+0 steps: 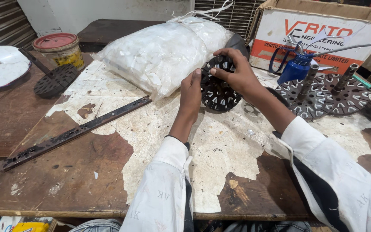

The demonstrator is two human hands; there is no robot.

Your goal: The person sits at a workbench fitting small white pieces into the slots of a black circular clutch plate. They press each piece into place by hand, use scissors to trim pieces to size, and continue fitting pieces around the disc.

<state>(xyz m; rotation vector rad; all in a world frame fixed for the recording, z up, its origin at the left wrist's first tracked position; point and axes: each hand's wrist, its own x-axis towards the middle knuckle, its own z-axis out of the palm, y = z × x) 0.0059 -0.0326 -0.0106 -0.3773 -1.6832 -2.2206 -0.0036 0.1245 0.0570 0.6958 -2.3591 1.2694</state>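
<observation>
Both hands meet on a dark round slotted disc (218,88) that stands tilted on its edge on the worn table (108,172), just above the middle of the view. The left hand (190,95) braces the disc's rim at its 9 o'clock side, fingers (196,77) closed against the edge. The right hand (237,74) arches over the top from 1 o'clock, its fingers curled narrowly onto the upper rim, thumb pressing the face of the disc. Directly behind the disc, at 11 o'clock, lies a bulging white plastic sack (164,51) tied with cord, touching or nearly touching the disc. At 3 o'clock from the hands, more slotted discs (323,96) lie flat with metal rods (308,79) standing in them, and a blue oil can (296,68) with a long spout stands just behind those. A cardboard box (323,25) sits at 1 o'clock. A long dark perforated metal strip (74,133) lies slantwise at 8 o'clock, and another dark disc (56,80) rests flat at 10 o'clock beside a red-lidded tin (59,48).
</observation>
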